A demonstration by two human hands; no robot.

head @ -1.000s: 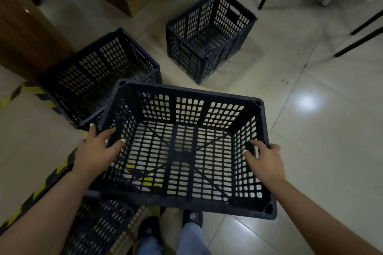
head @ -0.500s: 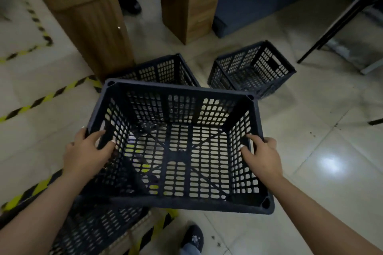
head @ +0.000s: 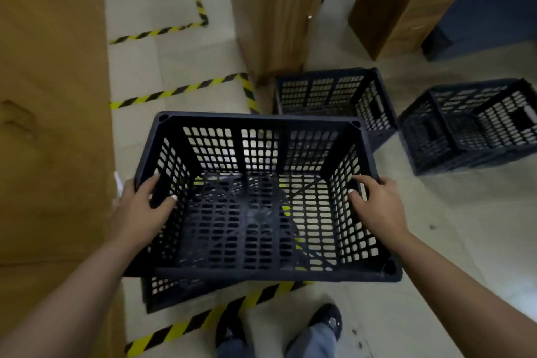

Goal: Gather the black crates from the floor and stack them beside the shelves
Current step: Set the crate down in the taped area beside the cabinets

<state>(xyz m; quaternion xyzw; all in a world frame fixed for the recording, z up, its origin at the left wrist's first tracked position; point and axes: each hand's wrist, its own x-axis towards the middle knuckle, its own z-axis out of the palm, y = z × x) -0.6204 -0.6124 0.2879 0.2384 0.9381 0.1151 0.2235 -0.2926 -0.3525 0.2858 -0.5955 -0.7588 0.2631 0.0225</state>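
I hold a black lattice crate [head: 261, 272] in the air in front of me. My left hand [head: 142, 209] grips its left wall over the rim, and my right hand [head: 377, 206] grips the right wall the same way. Directly below it another black crate [head: 174, 293] sits on the floor beside a tall brown wooden panel [head: 52, 125]; only its near left corner shows. Two more black crates stand on the floor: one [head: 334, 102] ahead by a desk leg, one [head: 470, 128] at the right.
A wooden desk [head: 279, 14] with a drawer stands ahead, a dark blue cabinet [head: 494, 3] at the far right. Yellow-black tape [head: 180, 90] marks the tiled floor. My two shoes [head: 325, 320] are at the bottom.
The view has swung left. The held crate has moved left with both hands, over the crate beside the brown panel. The two floor crates now lie to the right.
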